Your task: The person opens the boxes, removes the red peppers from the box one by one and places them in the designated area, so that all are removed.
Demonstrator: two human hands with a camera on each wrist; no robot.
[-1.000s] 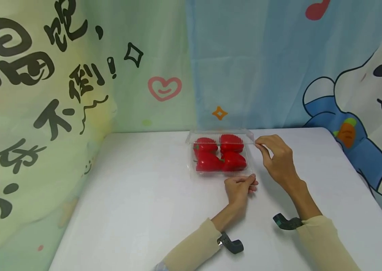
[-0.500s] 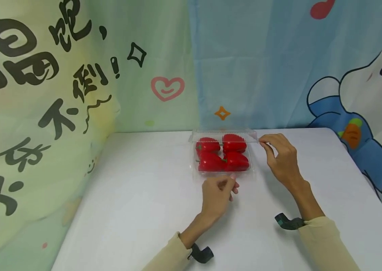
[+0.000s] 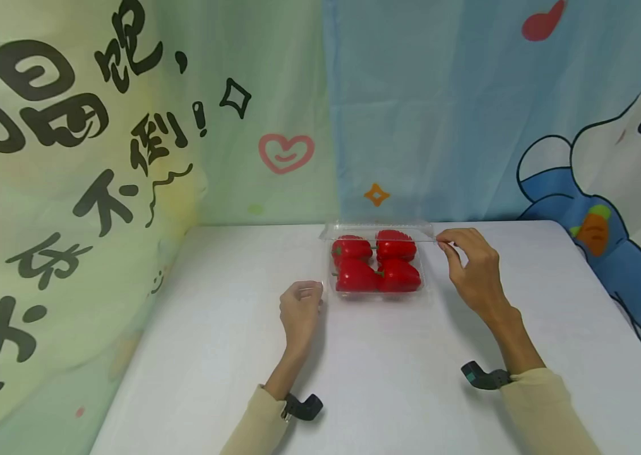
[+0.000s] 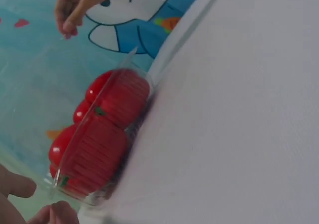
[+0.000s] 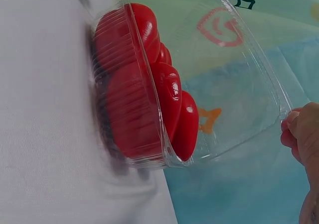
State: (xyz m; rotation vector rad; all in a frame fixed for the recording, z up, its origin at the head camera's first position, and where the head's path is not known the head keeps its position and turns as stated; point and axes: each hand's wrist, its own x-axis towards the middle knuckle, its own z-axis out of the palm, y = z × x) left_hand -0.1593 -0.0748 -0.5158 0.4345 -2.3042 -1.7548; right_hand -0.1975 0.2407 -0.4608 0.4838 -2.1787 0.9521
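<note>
A clear plastic box [image 5: 149,162] stands on the table with its hinged lid [image 5: 269,67] raised. Several red bell peppers [image 3: 357,276] with green stems lie inside it, in two rows. My right hand [image 3: 475,272] pinches a corner of the lid between thumb and fingers, at the box's right side. Beside the box's front left corner is my left hand [image 3: 300,316]. In the left wrist view its thumb [image 4: 20,185] and fingers [image 4: 60,215] are apart, close to the box's end, with nothing between them.
The white table [image 3: 229,354] ends at the back against a printed cloth backdrop [image 3: 394,114], close behind the box. A dark wrist mount [image 3: 304,407] sits on my left wrist, and a similar one [image 3: 485,376] on my right.
My left hand has moved left along the front of the box, from near its right corner to its left corner. The right hand stays at the lid, which is still raised.
</note>
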